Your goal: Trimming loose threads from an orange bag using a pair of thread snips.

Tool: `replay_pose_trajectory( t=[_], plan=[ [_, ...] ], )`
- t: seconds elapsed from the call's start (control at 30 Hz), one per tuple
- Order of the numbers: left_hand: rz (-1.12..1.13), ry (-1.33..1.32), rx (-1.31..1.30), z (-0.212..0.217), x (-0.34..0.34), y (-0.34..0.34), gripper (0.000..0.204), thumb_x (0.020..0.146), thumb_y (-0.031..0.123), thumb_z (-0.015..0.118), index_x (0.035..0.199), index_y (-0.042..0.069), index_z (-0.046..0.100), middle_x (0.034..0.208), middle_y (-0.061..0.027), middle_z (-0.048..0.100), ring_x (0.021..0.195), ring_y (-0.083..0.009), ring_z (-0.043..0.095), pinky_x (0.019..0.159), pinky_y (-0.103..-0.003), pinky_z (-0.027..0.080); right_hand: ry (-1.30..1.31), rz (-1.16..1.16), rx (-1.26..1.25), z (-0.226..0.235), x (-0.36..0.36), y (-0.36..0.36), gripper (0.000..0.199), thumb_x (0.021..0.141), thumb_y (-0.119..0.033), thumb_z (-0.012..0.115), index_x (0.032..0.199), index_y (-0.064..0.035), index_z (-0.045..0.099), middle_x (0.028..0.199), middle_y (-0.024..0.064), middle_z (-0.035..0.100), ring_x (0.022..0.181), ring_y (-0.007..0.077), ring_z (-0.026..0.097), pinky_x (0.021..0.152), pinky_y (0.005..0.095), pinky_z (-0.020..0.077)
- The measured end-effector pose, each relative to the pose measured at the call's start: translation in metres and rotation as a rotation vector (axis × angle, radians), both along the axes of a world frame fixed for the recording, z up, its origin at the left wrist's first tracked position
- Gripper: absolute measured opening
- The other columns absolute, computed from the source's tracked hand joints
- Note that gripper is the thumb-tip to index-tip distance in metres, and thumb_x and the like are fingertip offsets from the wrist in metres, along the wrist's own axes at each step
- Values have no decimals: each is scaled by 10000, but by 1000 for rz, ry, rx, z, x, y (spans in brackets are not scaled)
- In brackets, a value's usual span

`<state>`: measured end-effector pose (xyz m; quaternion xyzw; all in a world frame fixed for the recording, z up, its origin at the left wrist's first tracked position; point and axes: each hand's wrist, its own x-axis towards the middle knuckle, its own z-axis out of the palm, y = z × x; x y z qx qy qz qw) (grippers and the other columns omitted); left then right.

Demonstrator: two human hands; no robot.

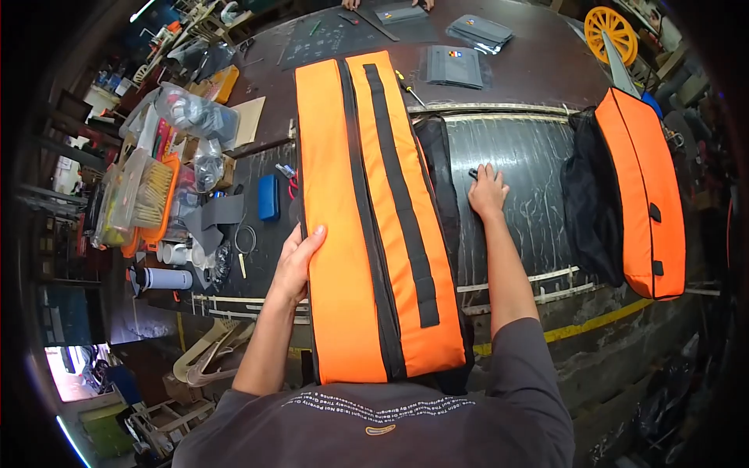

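A long orange padded panel (343, 226) with black lengthwise strips lies on the dark worktable (530, 156), running from near my body to the far side. My left hand (296, 261) presses flat against its left edge, fingers together. My right hand (488, 191) rests palm down on the bare table right of the panel, fingers spread, fingertips beside a small dark object (473, 173). Black fabric (438, 164) shows from under the panel's right edge.
A second orange and black panel (644, 195) lies at the table's right end. Grey fabric pieces (454, 66) sit at the far side, near another person's hands (351, 4). Left: plastic bags (191, 113), a blue case (268, 196), a bottle (165, 278), a screwdriver (411, 90).
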<state>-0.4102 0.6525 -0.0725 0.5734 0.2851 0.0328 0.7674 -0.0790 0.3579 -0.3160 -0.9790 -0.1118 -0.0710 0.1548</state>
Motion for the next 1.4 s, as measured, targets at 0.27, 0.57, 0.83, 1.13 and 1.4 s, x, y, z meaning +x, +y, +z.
replay_pose_trajectory(
  t=[0.27,0.57,0.83,1.13,1.4],
  plan=[
    [-136,-245,-29,-26,-12,-9,511,1117,207,704,1567,-1,582,1431,-119,734,1224,-178,742,1021,-335,612,-47,-122,498,-22,3,-43,310,999,-207,737,1282,-83,766,1140,137,766,968,285,742,806,472,575],
    [-444,-707,-200,-24,-19,-57,465,1130,143,667,1552,-33,585,1476,-95,699,1280,-175,703,1090,-340,568,522,613,2097,174,-347,-103,432,1123,-520,563,976,-141,417,999,93,609,1022,262,641,998,426,533],
    [-671,-832,183,3,85,-21,337,1128,260,654,1381,53,736,1161,-82,805,1025,-168,773,880,-340,635,-20,63,1686,197,-384,-34,412,953,4,736,867,-199,389,872,-85,399,776,66,426,753,236,406],
    [-522,183,1743,-189,71,138,669,908,390,790,1563,396,656,1761,-89,438,1602,-471,381,1218,-824,314,-14,57,1744,178,-390,25,387,1023,38,726,915,-179,425,918,-74,460,837,52,470,800,222,441],
    [-648,-85,1711,-229,33,191,459,1041,407,626,1398,124,687,1476,-106,616,1379,-388,587,983,-639,562,-91,33,1758,172,-384,54,381,1043,22,697,903,-172,400,888,-81,440,820,36,431,762,224,397]
  ],
)
